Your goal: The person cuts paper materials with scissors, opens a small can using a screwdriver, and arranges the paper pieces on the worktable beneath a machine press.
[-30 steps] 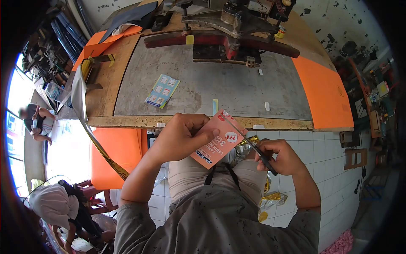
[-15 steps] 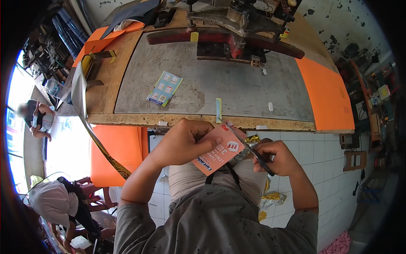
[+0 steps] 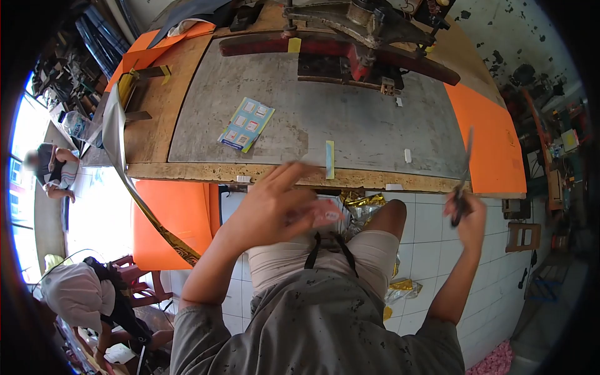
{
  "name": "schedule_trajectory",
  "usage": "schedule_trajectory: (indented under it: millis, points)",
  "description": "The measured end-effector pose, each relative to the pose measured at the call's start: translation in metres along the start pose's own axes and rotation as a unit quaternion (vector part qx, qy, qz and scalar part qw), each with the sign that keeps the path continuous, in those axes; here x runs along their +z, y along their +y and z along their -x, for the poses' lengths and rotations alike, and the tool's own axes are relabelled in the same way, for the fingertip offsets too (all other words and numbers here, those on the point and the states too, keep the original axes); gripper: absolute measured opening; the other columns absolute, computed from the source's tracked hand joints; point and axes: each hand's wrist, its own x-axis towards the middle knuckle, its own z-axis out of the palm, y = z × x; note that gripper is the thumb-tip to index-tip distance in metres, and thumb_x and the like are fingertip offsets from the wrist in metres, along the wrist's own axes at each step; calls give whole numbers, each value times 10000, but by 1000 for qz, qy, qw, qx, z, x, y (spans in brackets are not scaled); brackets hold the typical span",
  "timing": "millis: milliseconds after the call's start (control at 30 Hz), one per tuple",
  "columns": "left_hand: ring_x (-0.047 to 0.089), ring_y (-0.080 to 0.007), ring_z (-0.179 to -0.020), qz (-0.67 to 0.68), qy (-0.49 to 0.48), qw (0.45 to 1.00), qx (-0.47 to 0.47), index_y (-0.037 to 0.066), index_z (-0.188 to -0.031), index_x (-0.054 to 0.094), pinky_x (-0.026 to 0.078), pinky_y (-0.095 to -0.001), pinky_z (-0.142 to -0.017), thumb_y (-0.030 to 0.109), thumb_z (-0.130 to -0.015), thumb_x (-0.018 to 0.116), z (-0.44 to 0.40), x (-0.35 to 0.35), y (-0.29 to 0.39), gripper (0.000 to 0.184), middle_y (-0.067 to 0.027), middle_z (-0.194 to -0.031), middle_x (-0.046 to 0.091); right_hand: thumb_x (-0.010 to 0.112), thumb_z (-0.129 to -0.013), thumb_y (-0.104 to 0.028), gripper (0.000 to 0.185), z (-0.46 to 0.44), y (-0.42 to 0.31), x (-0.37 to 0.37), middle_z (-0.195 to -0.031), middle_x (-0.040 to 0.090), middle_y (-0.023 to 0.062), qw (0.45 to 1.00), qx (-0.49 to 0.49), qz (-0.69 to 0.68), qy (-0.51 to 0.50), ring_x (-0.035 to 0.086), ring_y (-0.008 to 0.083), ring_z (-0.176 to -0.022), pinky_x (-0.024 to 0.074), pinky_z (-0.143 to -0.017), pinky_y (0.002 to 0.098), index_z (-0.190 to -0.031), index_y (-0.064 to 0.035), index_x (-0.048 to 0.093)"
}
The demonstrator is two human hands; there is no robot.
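My right hand is closed round the dark handles of a pair of scissors, whose blade points up over the table's front edge at the right. Over my lap, my left hand is smeared by motion, its upper fingers stretched out. A pink printed card shows at its lower fingers, seemingly gripped there, with much of it hidden or blurred. Past the left hand, a strip of light-blue and yellow paper lies over the table edge. A blue-green printed sheet rests on the grey tabletop.
A heavy press with a red bar stands at the back. Orange sheets lie on the right, with more orange at lower left. Gold foil scraps are on the floor. Two people sit at the left.
My right hand has swung away to the right with the scissors, off the card. My left hand has shifted slightly, and the card has turned so less of it shows.
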Motion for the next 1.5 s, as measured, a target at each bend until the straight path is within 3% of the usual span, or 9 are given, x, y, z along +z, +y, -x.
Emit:
schedule_trajectory:
  millis: [167, 233, 400, 567, 633, 733, 933, 1200, 1500]
  points:
    - [448, -388, -1443, -88, -26, 996, 9, 14, -935, 634, 323, -576, -1197, 93, -813, 672, -13, 47, -22, 150, -220, -1521, 496, 751, -935, -174, 232, -45, 1, -70, -773, 689, 98, 885, 155, 406, 168, 663, 150, -693, 510, -660, 309, -885, 38, 671]
    - [492, -366, -1413, -53, -37, 998, 21, 25, -943, 639, 321, -567, -1201, 116, -818, 678, -7, 53, -16, 159, -204, -1483, 536, 767, -924, -194, 242, -60, 37, -102, -798, 696, 124, 885, 80, 411, 202, 668, 179, -706, 511, -668, 316, -881, 26, 675]
    - [685, -259, -1078, 6, -110, 993, 35, 49, -971, 701, 502, -449, -952, 87, -792, 719, 24, 48, 11, 184, -69, -1072, 745, 746, -941, -249, 264, -90, 83, -145, -831, 701, 147, 895, 25, 418, 155, 680, 264, -775, 526, -731, 367, -938, 11, 705]
    - [692, -227, -957, 231, 9, 968, -94, 50, -977, 736, 538, -349, -815, 99, -850, 725, 42, 23, -4, 136, -76, -1029, 742, 690, -980, -265, 269, -80, 51, -88, -986, 709, 136, 835, -49, 497, 229, 665, 302, -985, 527, -850, 430, -1061, -12, 734]
    - [620, -98, -781, 230, 105, 920, -299, -10, -932, 739, 510, -284, -696, 112, -917, 710, 42, -3, -18, 126, -66, -818, 692, 677, -991, -247, 256, -69, 40, -51, -1162, 679, 125, 848, -116, 456, 246, 614, 300, -1154, 488, -957, 444, -1139, -42, 723]
    - [568, -68, -685, 127, 197, 907, -351, -60, -983, 715, 477, -260, -622, 245, -992, 681, 1, -44, -58, 307, -45, -754, 660, 648, -1009, -229, 260, -55, 42, 2, -1250, 650, 113, 848, -216, 404, 266, 577, 306, -1221, 433, -1035, 459, -1194, -56, 705]
    - [634, -133, -748, 170, 121, 912, -353, -78, -1107, 691, 518, -288, -653, 193, -996, 631, -67, -54, -147, 299, -77, -854, 696, 534, -1060, -215, 321, -42, 63, 51, -1412, 549, 139, 866, -224, 367, 256, 439, 313, -1363, 330, -1119, 487, -1290, -23, 649]
    - [742, -281, -973, 505, 198, 741, -395, -113, -1181, 646, 624, -377, -848, 142, -970, 661, -123, -30, -210, 331, -171, -1095, 718, 363, -1111, -246, 416, -47, 78, 69, -1465, 443, 168, 865, -229, 332, 300, 433, 316, -1349, 372, -1125, 469, -1334, 36, 571]
    - [746, -266, -901, 516, 233, 748, -347, -104, -1138, 681, 601, -368, -813, 126, -959, 669, -131, -20, -206, 291, -175, -1047, 735, 315, -1104, -230, 427, -47, 79, 79, -1461, 429, 158, 874, -208, 307, 315, 418, 292, -1356, 368, -1134, 457, -1317, 34, 574]
